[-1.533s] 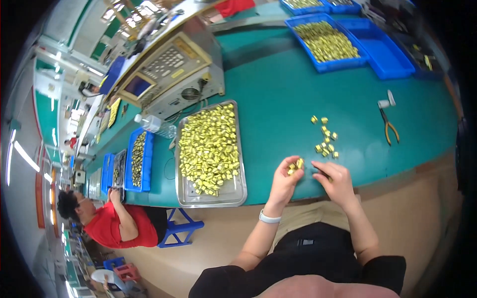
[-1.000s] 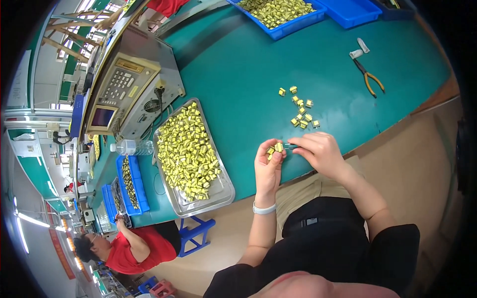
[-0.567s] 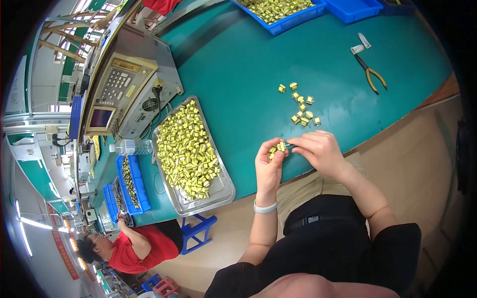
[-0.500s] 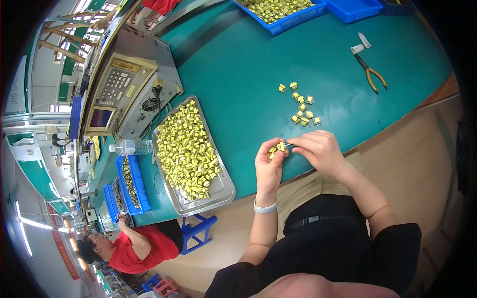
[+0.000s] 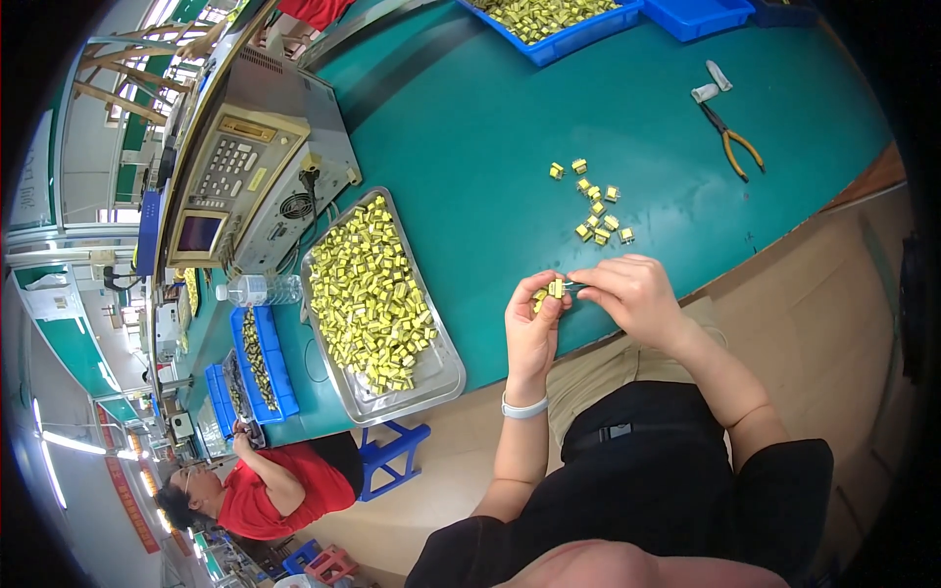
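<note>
Above the near edge of the green table, my left hand (image 5: pixel 531 328) is closed around a few small yellow transformers (image 5: pixel 556 288), one of them raised at the fingertips. My right hand (image 5: pixel 632 299) pinches a thin, dark tool (image 5: pixel 576 287) whose tip meets that transformer; the fingers cover most of it, so its kind is unclear. Just beyond both hands, several loose yellow transformers (image 5: pixel 598 208) lie scattered on the tabletop. To the left, a metal tray (image 5: pixel 446 380) holds a large heap of the same parts (image 5: pixel 368 299).
Orange-handled pliers (image 5: pixel 730 142) and two white finger cots (image 5: pixel 713 82) lie at the right. Blue bins (image 5: pixel 549 51) stand at the far edge. A bench instrument (image 5: pixel 245 176) and a plastic bottle (image 5: pixel 260 290) are left. A person in red (image 5: pixel 284 490) works beside a blue stool (image 5: pixel 395 456).
Almost nothing differs. Both hands stay together, with a slight shift of the transformer at the left fingertips and of the right fingers.
</note>
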`<state>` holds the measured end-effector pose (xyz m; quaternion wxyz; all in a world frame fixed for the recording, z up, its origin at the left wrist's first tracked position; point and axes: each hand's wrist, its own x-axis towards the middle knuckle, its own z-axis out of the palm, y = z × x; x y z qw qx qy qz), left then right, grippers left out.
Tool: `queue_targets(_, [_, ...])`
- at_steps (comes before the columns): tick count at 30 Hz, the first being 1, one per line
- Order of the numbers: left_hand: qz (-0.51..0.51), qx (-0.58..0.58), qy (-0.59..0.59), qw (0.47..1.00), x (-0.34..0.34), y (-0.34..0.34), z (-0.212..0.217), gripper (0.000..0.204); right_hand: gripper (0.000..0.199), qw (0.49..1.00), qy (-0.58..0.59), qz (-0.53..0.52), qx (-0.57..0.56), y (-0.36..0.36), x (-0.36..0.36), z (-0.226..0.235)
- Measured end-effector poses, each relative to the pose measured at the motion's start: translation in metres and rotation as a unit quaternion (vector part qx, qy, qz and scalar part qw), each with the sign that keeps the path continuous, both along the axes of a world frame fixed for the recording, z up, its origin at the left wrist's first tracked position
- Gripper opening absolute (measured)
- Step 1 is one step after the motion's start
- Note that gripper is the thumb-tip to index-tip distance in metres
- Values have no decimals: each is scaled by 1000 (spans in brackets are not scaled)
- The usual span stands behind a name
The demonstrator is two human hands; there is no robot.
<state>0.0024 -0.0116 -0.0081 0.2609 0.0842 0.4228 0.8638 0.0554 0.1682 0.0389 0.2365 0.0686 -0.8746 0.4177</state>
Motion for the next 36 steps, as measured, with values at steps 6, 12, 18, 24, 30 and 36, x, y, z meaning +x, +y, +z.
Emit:
queue_targets(6, [32, -16, 14, 999, 1, 7, 10, 29, 18, 1000, -4, 8, -8, 1, 0, 2])
queue_targets(12, [4, 9, -4, 1000, -2, 2, 7, 24, 22, 997, -46, 25, -60, 1, 0, 4])
queue_targets(18, [-10, 3, -5, 1000, 0, -1, 6, 26, 21, 995, -45, 36, -80, -2, -1, 4])
queue_targets(24, [-8, -14, 0, 1000, 4, -1, 4, 25, 18, 996, -48, 45, -67, -5, 1, 1])
queue_targets(30, [-9, -20, 5, 1000, 2, 0, 4, 26, 17, 996, -46, 45, -57, -4, 0, 3])
queue_targets(36, [-12, -25, 6, 1000, -2, 3, 4, 27, 19, 996, -58, 43, -53, 1, -3, 3])
